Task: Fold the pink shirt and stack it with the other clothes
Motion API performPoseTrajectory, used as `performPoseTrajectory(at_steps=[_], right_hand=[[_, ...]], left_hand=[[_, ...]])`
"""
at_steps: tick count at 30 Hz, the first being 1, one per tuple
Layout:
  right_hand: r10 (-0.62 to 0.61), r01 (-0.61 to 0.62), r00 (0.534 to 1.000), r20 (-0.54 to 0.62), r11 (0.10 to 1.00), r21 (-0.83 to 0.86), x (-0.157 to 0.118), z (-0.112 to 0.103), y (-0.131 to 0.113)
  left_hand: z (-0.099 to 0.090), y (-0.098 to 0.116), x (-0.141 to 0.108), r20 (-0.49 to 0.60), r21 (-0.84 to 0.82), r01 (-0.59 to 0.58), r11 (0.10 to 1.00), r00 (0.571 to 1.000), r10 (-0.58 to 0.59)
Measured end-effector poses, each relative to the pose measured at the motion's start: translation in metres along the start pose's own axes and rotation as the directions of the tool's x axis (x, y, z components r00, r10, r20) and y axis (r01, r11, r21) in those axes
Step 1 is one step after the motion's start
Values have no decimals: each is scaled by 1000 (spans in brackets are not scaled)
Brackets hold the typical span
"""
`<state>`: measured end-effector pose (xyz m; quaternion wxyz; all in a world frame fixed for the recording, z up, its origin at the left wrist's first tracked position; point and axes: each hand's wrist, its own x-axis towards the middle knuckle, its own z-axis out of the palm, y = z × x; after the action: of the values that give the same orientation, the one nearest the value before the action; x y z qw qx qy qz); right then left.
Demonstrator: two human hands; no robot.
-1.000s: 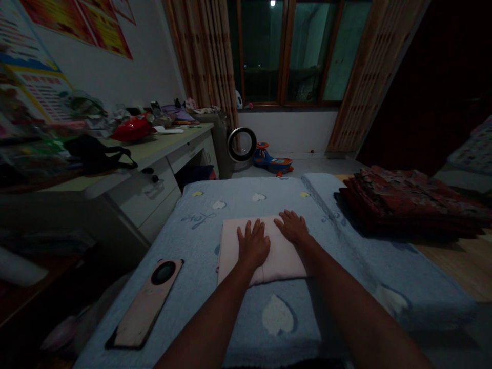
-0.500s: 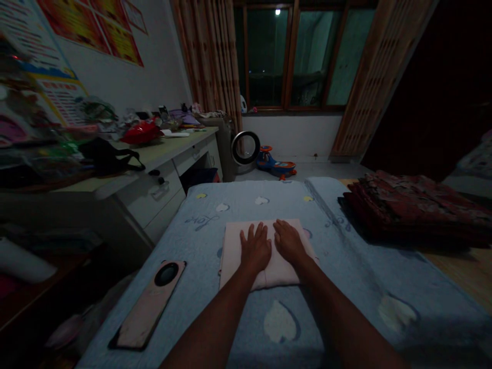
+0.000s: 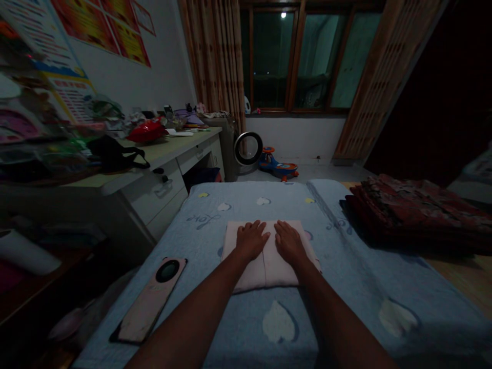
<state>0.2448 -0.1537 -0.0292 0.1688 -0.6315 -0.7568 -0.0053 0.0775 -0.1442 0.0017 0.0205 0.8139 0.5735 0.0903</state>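
A pale pink folded cloth (image 3: 271, 269) lies flat on a light blue blanket (image 3: 330, 307) patterned with hearts. My left hand (image 3: 251, 240) rests palm down on the cloth's upper left part, its fingers apart. On the upper right part lies my right hand (image 3: 289, 243), also palm down with outstretched fingers. Neither hand grips anything. A thin seam or fold runs down the cloth between them. To the left, a pink phone (image 3: 149, 302) with a round dark camera ring lies on the blanket.
Dark red folded fabrics (image 3: 423, 210) are stacked at the right. A cluttered desk (image 3: 169, 154) stands along the left wall. Beyond the bed are a round ring-shaped object (image 3: 259, 148) and a blue and orange ride-on toy (image 3: 279, 166), below the window.
My left hand has shifted slightly left and up on the cloth, with its fingers more bent. My right hand has stayed nearly in place. The view has moved slightly.
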Motion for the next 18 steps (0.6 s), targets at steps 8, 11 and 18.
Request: performPoseTrajectory(at_steps=[8,11,18], right_hand=[[5,-5,1000,-7,1000,3,0,0,-1],[4,-4,1000,-14,1000,2,-1,-1,-1],[3,-3,1000,16,1000,3,-3,-6,-4]], left_hand=[[10,-11,7,49,-29,70,997,996,-69],[9,-14,10,68,-18,84,996,994,-82],[2,-41,16,50,42,175,984,983,-177]])
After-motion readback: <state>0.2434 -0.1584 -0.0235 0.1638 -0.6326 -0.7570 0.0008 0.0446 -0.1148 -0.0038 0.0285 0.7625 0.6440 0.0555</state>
